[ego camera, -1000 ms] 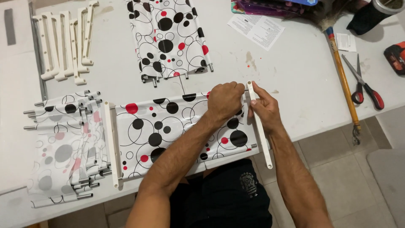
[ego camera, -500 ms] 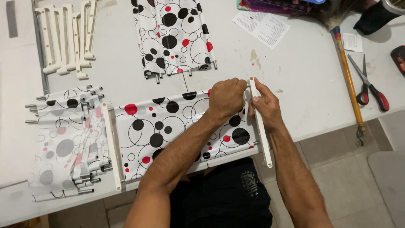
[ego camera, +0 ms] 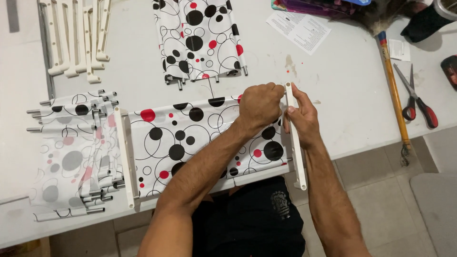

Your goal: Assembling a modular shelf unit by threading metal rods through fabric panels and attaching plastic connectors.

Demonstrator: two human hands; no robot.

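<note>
White plastic side rail (ego camera: 294, 138) at right end of the dotted fabric shelf panel (ego camera: 190, 143), near bench (ego camera: 342, 85) edge. Left hand (ego camera: 259, 107) clenched on panel corner, right hand (ego camera: 301, 116) gripping rail's far end. Rail light, stiff; fabric floppy, so grip by the rods.

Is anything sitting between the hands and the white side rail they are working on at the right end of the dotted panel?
Nothing visible does. The right hand already grips the white side rail, and the left hand is closed on the dotted fabric panel right beside it. The scissors and broom handle lie off to the right.
</note>
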